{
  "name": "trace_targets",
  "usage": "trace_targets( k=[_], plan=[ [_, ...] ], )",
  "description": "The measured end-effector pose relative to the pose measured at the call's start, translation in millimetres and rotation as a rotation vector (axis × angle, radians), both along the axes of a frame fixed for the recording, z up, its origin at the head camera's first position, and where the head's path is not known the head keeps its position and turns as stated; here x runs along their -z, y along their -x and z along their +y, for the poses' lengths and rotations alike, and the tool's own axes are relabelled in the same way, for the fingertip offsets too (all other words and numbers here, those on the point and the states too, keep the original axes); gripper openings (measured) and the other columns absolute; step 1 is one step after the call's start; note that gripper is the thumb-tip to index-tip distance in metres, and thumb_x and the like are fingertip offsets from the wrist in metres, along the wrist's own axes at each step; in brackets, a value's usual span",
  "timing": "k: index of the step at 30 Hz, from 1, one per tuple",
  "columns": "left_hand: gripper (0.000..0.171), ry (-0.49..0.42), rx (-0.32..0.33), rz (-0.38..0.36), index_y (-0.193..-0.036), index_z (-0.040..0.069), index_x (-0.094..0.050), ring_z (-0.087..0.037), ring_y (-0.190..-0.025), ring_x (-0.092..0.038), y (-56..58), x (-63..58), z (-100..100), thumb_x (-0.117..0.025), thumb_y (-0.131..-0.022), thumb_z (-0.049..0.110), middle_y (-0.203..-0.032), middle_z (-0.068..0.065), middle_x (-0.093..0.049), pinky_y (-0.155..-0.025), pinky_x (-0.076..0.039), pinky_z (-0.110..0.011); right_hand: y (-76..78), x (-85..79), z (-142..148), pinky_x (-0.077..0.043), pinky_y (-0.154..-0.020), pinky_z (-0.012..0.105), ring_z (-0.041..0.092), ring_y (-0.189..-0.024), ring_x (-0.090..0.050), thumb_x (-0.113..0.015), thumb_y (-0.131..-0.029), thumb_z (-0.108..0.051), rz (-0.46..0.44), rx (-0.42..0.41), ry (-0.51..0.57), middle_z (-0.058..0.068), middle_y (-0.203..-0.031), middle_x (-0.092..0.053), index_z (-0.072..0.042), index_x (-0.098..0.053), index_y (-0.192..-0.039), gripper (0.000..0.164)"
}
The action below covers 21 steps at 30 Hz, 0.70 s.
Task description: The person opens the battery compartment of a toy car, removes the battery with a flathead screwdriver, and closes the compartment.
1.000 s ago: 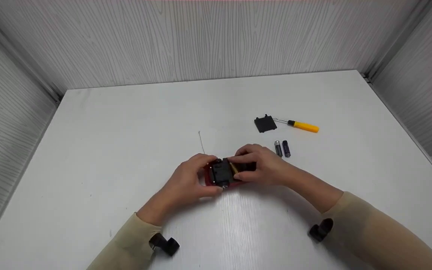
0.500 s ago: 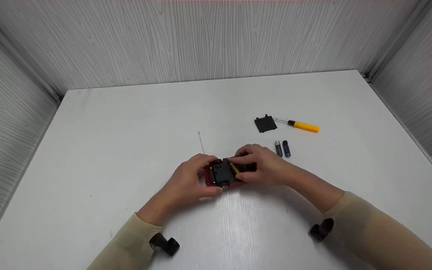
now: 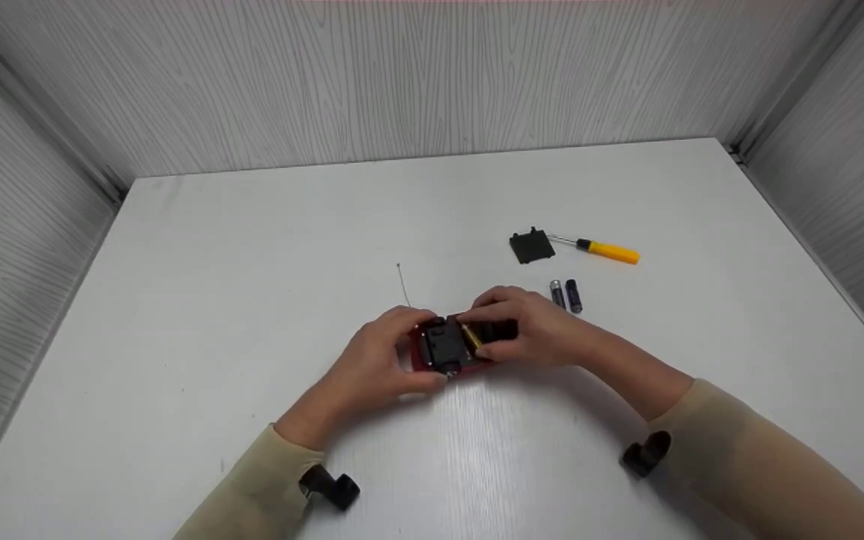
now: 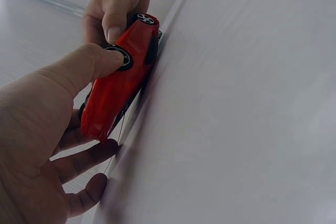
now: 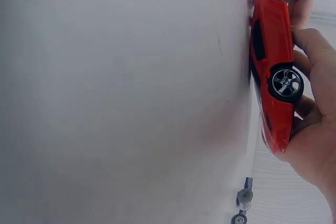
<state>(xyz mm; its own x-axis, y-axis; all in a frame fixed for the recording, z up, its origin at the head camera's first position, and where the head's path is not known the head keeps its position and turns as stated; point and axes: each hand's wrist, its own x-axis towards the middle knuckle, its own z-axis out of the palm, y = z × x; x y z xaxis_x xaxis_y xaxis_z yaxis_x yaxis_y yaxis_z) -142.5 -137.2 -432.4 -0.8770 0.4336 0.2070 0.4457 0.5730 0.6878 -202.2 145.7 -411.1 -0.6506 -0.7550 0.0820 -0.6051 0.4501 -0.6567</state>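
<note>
A red toy car (image 4: 118, 90) lies upside down on the white table, its black underside (image 3: 443, 343) facing up. My left hand (image 3: 373, 361) grips one end of it, the thumb on a wheel (image 4: 125, 59) in the left wrist view. A gold-coloured battery (image 3: 472, 337) sits tilted in the opening of the underside. With thumb and forefinger, my right hand (image 3: 533, 328) pinches this battery at its two ends. The right wrist view shows the car's side and wheel (image 5: 286, 82); there the battery is hidden.
Two dark batteries (image 3: 574, 296) lie just beyond my right hand. Farther back are a black battery cover (image 3: 532, 246) and a screwdriver with a yellow handle (image 3: 612, 253). A thin wire antenna (image 3: 403, 285) sticks out from the car. Panels (image 3: 432, 82) enclose the table's back and sides.
The gold-coloured battery shows more fully between my right thumb and forefinger, which have shifted slightly to the right. My left hand and the car stay nearly in place.
</note>
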Motion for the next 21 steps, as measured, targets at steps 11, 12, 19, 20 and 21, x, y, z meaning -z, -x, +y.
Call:
trace_targets(
  k=[11, 12, 19, 20, 21],
  plan=[
    [0.065, -0.014, 0.004, 0.022, -0.136, 0.016, -0.066, -0.01, -0.115, -0.06, 0.7, -0.4, -0.1, -0.094, -0.078, 0.029, -0.13, 0.006, -0.065, -0.103, -0.049, -0.037, 3.2, 0.3, 0.9, -0.051, -0.1, 0.047, 0.024, -0.119, -0.061, -0.084, -0.09, -0.019, -0.062, 0.007, 0.039, 0.001, -0.132, -0.065, -0.023, -0.073, -0.135, 0.046],
    [0.065, -0.016, 0.004, 0.02, -0.135, 0.016, -0.066, -0.011, -0.115, -0.06, 0.6, -0.8, 0.0, -0.094, -0.078, 0.029, -0.129, 0.006, -0.065, -0.103, -0.049, -0.037, 3.2, 0.3, 0.9, -0.051, -0.1, 0.047, 0.023, -0.119, -0.061, -0.084, -0.09, -0.019, -0.061, 0.007, 0.042, 0.001, -0.132, -0.065, -0.023, -0.073, -0.135, 0.046],
    [0.065, -0.016, 0.0, 0.005, -0.136, 0.016, -0.066, -0.011, -0.113, -0.059, 0.1, -0.9, 0.5, -0.094, -0.078, 0.029, -0.128, 0.007, -0.065, -0.103, -0.049, -0.037, 1.4, 2.8, 0.0, -0.051, -0.101, 0.047, 0.022, -0.119, -0.06, -0.085, -0.089, -0.019, -0.018, 0.025, 0.063, 0.0, -0.131, -0.065, -0.022, -0.074, -0.13, 0.043],
    [0.065, -0.018, 0.001, 0.004, -0.136, 0.016, -0.066, -0.011, -0.113, -0.059, -0.1, -0.8, 0.5, -0.094, -0.078, 0.028, -0.128, 0.007, -0.065, -0.102, -0.049, -0.038, 1.0, 3.2, -0.1, -0.05, -0.101, 0.048, 0.023, -0.12, -0.06, -0.086, -0.088, -0.019, -0.007, 0.028, 0.067, 0.0, -0.131, -0.065, -0.022, -0.074, -0.129, 0.043],
    [0.065, -0.018, 0.001, 0.002, -0.136, 0.016, -0.066, -0.011, -0.113, -0.059, -0.1, -0.8, 0.7, -0.093, -0.078, 0.028, -0.129, 0.007, -0.065, -0.102, -0.049, -0.038, 0.7, 3.5, -0.2, -0.05, -0.102, 0.048, 0.023, -0.12, -0.06, -0.086, -0.088, -0.019, 0.001, 0.03, 0.071, 0.001, -0.131, -0.065, -0.021, -0.075, -0.129, 0.042]
  ],
)
